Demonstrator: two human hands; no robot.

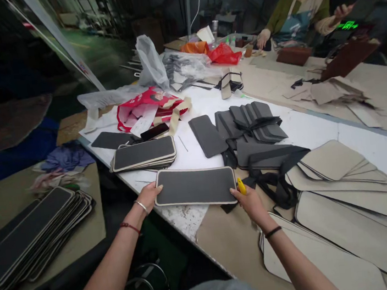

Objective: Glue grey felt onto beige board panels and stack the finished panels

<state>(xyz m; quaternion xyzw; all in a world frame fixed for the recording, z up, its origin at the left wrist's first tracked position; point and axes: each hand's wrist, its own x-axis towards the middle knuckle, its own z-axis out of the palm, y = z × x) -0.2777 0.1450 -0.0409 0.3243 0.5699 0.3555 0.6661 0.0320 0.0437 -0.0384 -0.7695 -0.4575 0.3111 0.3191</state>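
Observation:
Between my two hands a dark grey panel (195, 187) with rounded corners and a pale border is held over the table edge. My left hand (149, 196) grips its left end, thumb on top. My right hand (249, 201) pinches the lower right corner, and a yellow-handled tool (241, 186) sticks up from the same hand; its working end is hidden. Just beyond lies a stack of similar bordered panels (144, 153). Black strips (277, 184) lie tangled to the right of my right hand.
Beige panels (353, 220) spread over the right side. Folded dark pieces (251, 120) and a red bag (148, 104) lie farther back. Another panel stack (37, 235) rests on a low surface at left. A stool (142, 284) stands below. Across the table is another person (299, 18).

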